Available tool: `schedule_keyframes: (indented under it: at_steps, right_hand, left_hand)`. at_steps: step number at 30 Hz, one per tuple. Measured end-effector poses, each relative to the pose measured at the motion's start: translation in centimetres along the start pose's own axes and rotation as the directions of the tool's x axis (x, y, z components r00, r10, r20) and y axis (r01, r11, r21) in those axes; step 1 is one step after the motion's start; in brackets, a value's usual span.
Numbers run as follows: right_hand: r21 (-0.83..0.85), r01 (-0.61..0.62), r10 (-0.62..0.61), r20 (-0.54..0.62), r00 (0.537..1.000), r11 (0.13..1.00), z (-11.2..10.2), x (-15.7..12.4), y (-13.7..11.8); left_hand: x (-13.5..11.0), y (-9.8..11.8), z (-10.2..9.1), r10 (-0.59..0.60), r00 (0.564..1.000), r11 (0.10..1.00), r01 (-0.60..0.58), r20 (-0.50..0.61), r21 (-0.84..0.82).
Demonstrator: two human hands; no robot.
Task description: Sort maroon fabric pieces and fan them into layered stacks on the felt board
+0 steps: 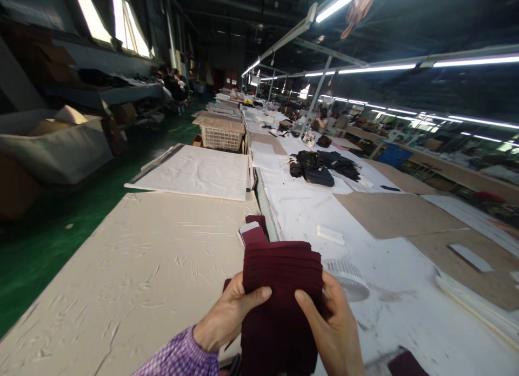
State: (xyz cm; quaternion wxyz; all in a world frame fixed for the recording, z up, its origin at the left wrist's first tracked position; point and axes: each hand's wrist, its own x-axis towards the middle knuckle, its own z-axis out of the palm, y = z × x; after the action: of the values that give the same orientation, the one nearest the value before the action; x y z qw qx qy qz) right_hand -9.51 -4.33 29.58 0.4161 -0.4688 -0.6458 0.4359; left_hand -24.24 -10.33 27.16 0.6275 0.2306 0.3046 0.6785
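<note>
Both of my hands hold a stack of maroon fabric pieces [279, 305] upright in front of me, its layered edges fanned a little at the top. My left hand [233, 305] grips the left side, thumb pressed on the front face. On the right side, my right hand [332, 322] clasps the stack the same way, with its fingers behind the cloth. Just beyond the stack lie more maroon pieces [254, 235], one with a white edge. Another dark maroon piece [406, 363] rests on the white table at the lower right.
A beige-covered table [174, 246] stands at left, a white-covered table [389, 289] at right. On the latter lie a white block [330, 235], a round ribbed white object [349, 278] and dark garments [324, 166]. A plastic crate [221, 138] is farther back. People sit in the distance.
</note>
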Motion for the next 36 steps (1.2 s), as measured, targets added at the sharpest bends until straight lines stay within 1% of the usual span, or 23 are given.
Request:
schedule_keyframes:
  at_steps: [2, 4, 5, 6, 8, 10, 12, 13, 14, 16, 18, 20, 22, 30, 36]
  right_hand:
    - [0.010, 0.111, -0.111, -0.027, 0.993, 0.994, -0.3, 0.4, 0.3]
    - [-0.037, 0.247, -0.247, 0.021, 0.969, 0.968, -0.8, 0.8, 0.6]
    - [-0.066, 0.292, -0.288, 0.054, 0.956, 0.954, -1.0, 1.1, 0.8]
    - [-0.088, 0.316, -0.310, 0.077, 0.948, 0.945, -1.2, 1.3, 0.8]
    - [-0.094, 0.354, -0.349, 0.070, 0.935, 0.930, -1.5, 1.5, 0.8]
    - [-0.098, 0.425, -0.423, 0.042, 0.905, 0.900, -1.6, 1.6, 0.5]
    - [-0.132, 0.488, -0.484, 0.064, 0.873, 0.863, -1.6, 1.7, 0.1]
    - [-0.144, 0.488, -0.481, 0.082, 0.873, 0.861, -1.7, 1.7, -0.1]
    - [-0.138, 0.461, -0.451, 0.099, 0.887, 0.877, -1.7, 1.8, -0.3]
    - [-0.058, 0.351, -0.343, 0.122, 0.931, 0.934, -1.8, 2.0, -0.3]
    - [0.054, 0.215, -0.221, 0.168, 0.961, 0.975, -2.0, 2.1, -0.2]
    - [0.114, 0.110, -0.132, 0.206, 0.970, 0.987, -2.1, 2.1, -0.1]
    - [0.127, 0.061, -0.086, 0.203, 0.975, 0.990, -2.1, 2.1, -0.2]
    - [0.068, 0.106, -0.110, 0.057, 0.992, 0.992, -1.0, 2.1, -1.2]
    - [0.013, 0.128, -0.128, -0.002, 0.992, 0.992, -0.5, 1.9, -1.0]
  left_hand:
    - [0.0, 0.0, -0.2, -0.020, 1.000, 1.000, 0.020, 0.020, -0.011]
    - [-0.1, 0.0, -0.5, -0.037, 0.998, 0.999, 0.037, 0.046, -0.004]
    - [-0.1, 0.1, -0.6, -0.043, 0.997, 0.999, 0.043, 0.058, 0.001]
    - [-0.1, 0.1, -0.7, -0.048, 0.997, 0.999, 0.047, 0.067, 0.007]
    - [-0.1, 0.2, -0.9, -0.055, 0.996, 0.998, 0.054, 0.073, 0.020]
    - [-0.1, 0.4, -0.9, -0.061, 0.995, 0.998, 0.059, 0.080, 0.027]
    - [0.0, 0.6, -1.0, -0.066, 0.993, 0.997, 0.063, 0.098, 0.034]
    - [0.0, 0.7, -1.0, -0.066, 0.992, 0.997, 0.062, 0.112, 0.037]
    - [0.0, 0.8, -1.1, -0.063, 0.991, 0.997, 0.059, 0.121, 0.040]
    - [0.0, 0.8, -1.3, -0.051, 0.991, 0.998, 0.046, 0.127, 0.045]
    - [-0.1, 0.8, -1.5, -0.041, 0.992, 0.998, 0.035, 0.120, 0.047]
    - [-0.1, 0.7, -1.7, -0.041, 0.993, 0.998, 0.036, 0.115, 0.047]
    - [-0.1, 0.6, -1.8, -0.045, 0.993, 0.998, 0.040, 0.112, 0.044]
    - [-0.1, 0.5, -1.8, -0.039, 0.994, 0.999, 0.036, 0.098, 0.032]
    - [-0.2, 0.5, -1.7, -0.030, 0.996, 0.999, 0.029, 0.083, 0.019]
